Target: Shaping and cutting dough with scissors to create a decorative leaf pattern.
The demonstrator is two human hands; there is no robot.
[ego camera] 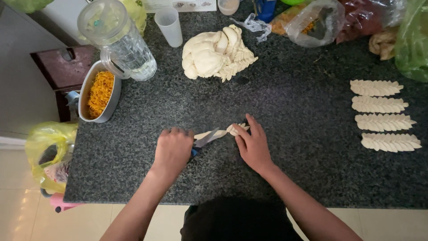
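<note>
My left hand [173, 151] grips a pair of scissors [206, 139] with blue handles, blades open and pointing right into a strip of pale dough [232, 129] lying on the dark granite counter [290, 169]. My right hand [252, 143] rests on the counter with its fingers pinching the right end of that dough strip. The strip's right part shows snipped leaf-like notches. A heap of uncut dough ropes and some notched pieces [216, 53] lies farther back at the centre.
Several finished notched dough strips [383, 115] lie in a column at the right. An oval bowl of orange shreds [100, 91], a clear glass jug [118, 42] and a plastic cup [170, 26] stand at back left. Plastic bags [339, 20] crowd the back right.
</note>
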